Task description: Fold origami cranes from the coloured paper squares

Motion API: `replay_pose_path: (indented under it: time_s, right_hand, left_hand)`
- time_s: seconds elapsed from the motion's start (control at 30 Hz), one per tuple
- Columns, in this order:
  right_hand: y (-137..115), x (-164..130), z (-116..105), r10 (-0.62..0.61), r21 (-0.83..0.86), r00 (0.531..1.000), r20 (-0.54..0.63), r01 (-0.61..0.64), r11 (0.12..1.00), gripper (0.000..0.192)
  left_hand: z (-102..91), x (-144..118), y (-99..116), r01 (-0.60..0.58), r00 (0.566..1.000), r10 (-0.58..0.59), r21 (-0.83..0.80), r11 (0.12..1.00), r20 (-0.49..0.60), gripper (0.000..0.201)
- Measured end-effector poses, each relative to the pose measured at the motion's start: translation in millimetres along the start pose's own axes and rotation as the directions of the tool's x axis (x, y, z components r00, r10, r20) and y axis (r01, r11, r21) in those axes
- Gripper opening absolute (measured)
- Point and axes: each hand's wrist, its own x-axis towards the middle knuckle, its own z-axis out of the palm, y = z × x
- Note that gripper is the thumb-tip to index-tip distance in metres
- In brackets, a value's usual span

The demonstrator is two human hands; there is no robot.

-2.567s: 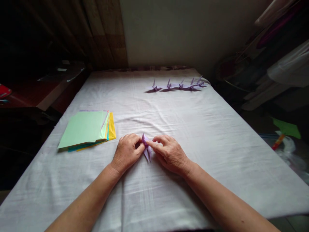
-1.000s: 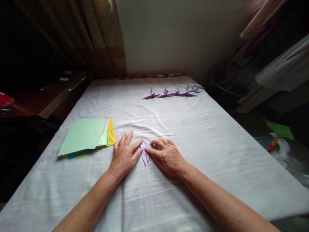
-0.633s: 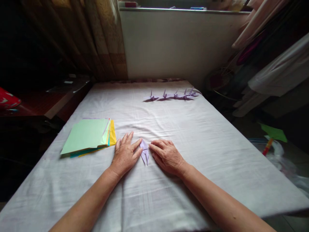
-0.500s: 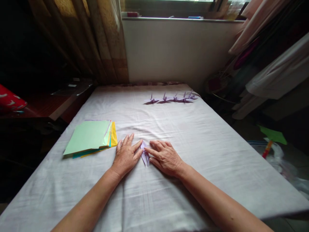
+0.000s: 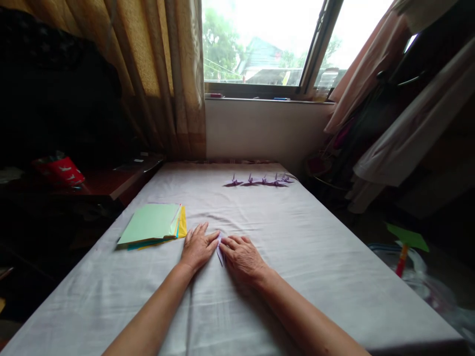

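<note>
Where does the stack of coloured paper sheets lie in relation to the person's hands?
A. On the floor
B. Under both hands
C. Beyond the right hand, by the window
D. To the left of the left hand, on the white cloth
D: the stack of coloured paper lies flat on the white cloth, left of the left hand.

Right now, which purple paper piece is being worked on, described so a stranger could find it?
Start at the white sheet covering the table, then find the stack of coloured paper near its left edge. Just right of the stack, the left hand and right hand press a flat purple fold between them. Unlike the cranes standing in a far row, it lies flat.
</note>
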Motion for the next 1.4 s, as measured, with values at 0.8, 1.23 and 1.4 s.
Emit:
replay_pose_path:
  time_s: [0.8,1.23,1.4]
  right_hand:
    - [21,-6,22,0.156,0.367,0.966,-0.205,-0.072,0.927,0.033]
    - [21,-10,20,0.226,0.496,0.942,-0.247,-0.078,0.865,0.056]
    - [16,-8,18,0.258,0.587,0.926,-0.275,-0.05,0.808,0.053]
  left_hand:
    - [7.7,-12,-9,-0.143,0.981,0.114,-0.191,0.971,-0.156,0.027]
    - [-0.2,-16,-2,-0.177,0.984,0.166,-0.296,0.939,-0.061,0.024]
    - [-3.7,-17,-1,-0.211,0.977,0.179,-0.484,0.849,-0.112,0.019]
